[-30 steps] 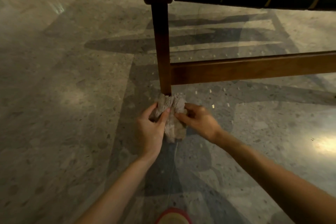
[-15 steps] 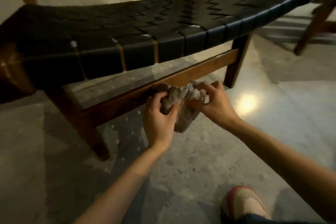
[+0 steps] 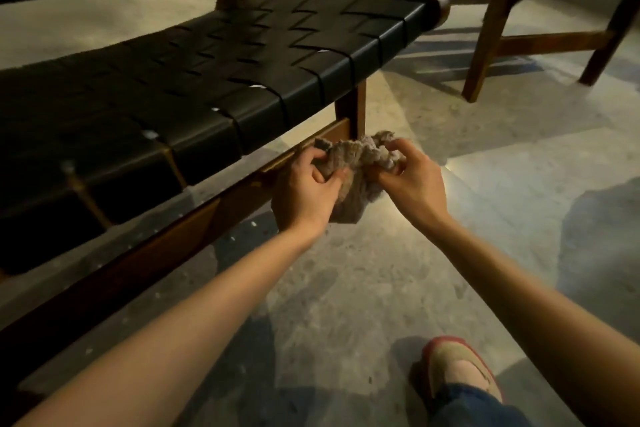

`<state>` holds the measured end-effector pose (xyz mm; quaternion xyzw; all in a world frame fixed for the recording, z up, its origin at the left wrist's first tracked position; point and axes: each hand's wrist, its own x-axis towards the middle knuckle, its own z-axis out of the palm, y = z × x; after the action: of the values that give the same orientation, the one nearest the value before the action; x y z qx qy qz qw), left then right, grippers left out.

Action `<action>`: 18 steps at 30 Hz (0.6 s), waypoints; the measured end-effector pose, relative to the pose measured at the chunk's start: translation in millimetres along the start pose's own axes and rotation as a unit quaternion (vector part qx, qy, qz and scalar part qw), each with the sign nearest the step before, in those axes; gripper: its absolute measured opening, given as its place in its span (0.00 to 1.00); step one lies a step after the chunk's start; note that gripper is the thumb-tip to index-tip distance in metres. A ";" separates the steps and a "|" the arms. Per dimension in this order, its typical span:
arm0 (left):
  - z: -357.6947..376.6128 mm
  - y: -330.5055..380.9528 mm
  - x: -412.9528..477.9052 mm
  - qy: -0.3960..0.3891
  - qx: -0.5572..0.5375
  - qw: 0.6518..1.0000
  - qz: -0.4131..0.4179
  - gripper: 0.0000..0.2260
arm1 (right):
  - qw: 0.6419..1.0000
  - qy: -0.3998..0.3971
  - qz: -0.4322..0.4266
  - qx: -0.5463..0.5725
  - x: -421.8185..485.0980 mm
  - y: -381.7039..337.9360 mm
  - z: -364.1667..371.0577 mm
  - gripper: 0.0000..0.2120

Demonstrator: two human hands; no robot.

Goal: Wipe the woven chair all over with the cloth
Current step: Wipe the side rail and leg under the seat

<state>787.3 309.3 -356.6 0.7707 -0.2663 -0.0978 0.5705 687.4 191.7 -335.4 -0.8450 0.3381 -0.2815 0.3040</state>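
Shoe (image 3: 457, 371) on speckled stone floor (image 3: 346, 288), glossy w/ light patches. Fwd of it, left hand (image 3: 304, 194) & right hand (image 3: 415, 184), each grip closed on bunched cloth (image 3: 356, 163), just beside woven chair (image 3: 242, 80) front rail, near its leg. Second chair (image 3: 519, 28) beyond, room dim.

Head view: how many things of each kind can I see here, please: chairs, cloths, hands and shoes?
Chairs: 2, the near black woven chair and the far wooden-legged chair
Cloths: 1, the crumpled grey cloth
Hands: 2, the left hand and the right hand
Shoes: 1, the red-edged beige shoe
Total: 6
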 end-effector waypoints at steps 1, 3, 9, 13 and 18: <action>9.6 2.5 10.5 -0.005 -0.002 1.000 -0.001 0.12 | 1.000 0.001 0.001 0.020 11.3 8.9 0.0 0.12; 23.0 8.1 32.2 0.008 0.019 1.000 0.005 0.11 | 0.998 -0.006 0.008 0.068 34.3 21.3 1.3 0.10; 56.5 19.6 90.7 0.069 0.062 0.994 -0.054 0.10 | 0.983 0.039 -0.003 0.181 94.3 38.2 11.7 0.08; 84.8 27.6 111.2 0.132 -0.022 0.986 -0.096 0.10 | 0.976 0.089 0.021 0.198 126.9 45.6 24.3 0.09; 108.7 22.6 116.1 0.164 -0.006 0.986 -0.032 0.17 | 0.966 -0.059 0.008 0.252 152.0 56.2 40.0 0.18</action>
<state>828.5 154.1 -353.6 0.7808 -0.1434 0.0098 0.6080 785.3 58.8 -360.2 -0.7534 0.2450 -0.3046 0.5287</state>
